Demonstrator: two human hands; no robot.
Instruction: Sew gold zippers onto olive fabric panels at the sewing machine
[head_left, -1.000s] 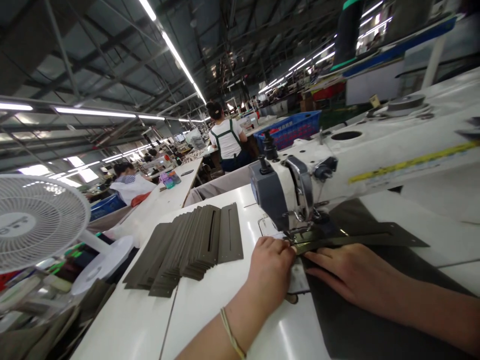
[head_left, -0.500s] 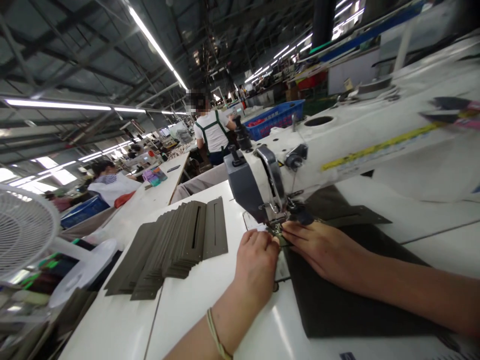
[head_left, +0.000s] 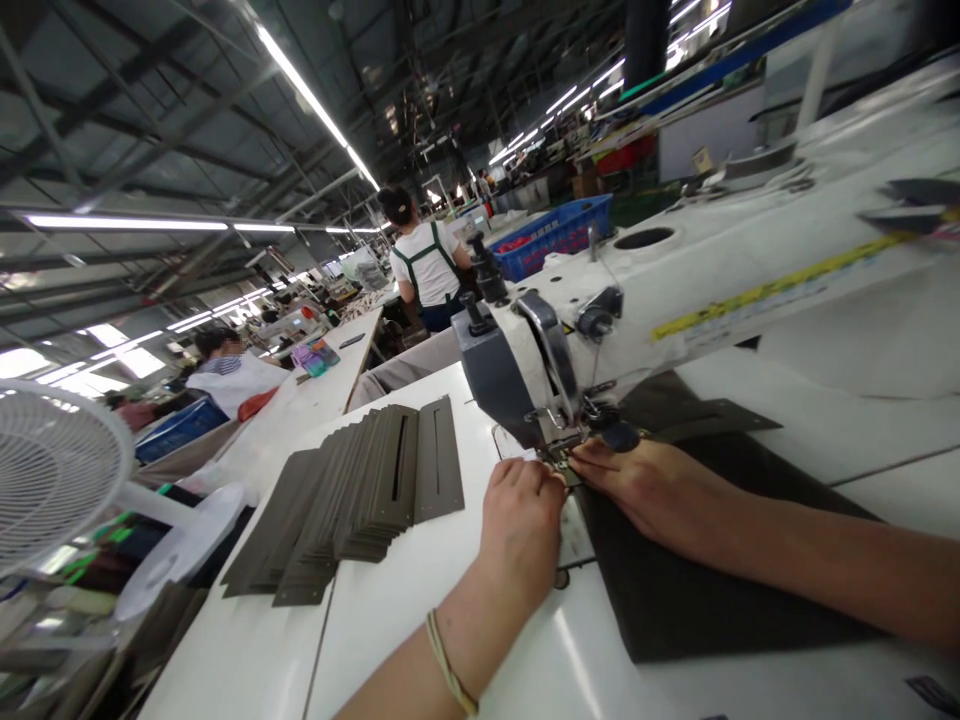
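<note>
A white sewing machine (head_left: 675, 290) stands on a white table (head_left: 420, 610). My left hand (head_left: 521, 520) rests curled just left of the presser foot (head_left: 559, 450), fingertips pinched at the edge of the dark olive fabric (head_left: 675, 590) under the needle. My right hand (head_left: 645, 490) lies flat on that fabric, fingers stretched toward the foot. A slotted olive strip (head_left: 705, 415) runs out behind the needle to the right.
A fanned stack of slotted olive strips (head_left: 352, 495) lies left of my hands. A white desk fan (head_left: 60, 475) stands at the table's left end. Two other people sit and stand at benches beyond. A blue crate (head_left: 555, 235) sits behind the machine.
Both hands have pushed forward toward the presser foot, and the slotted strip has fed through to the rear. My view has shifted slightly left.
</note>
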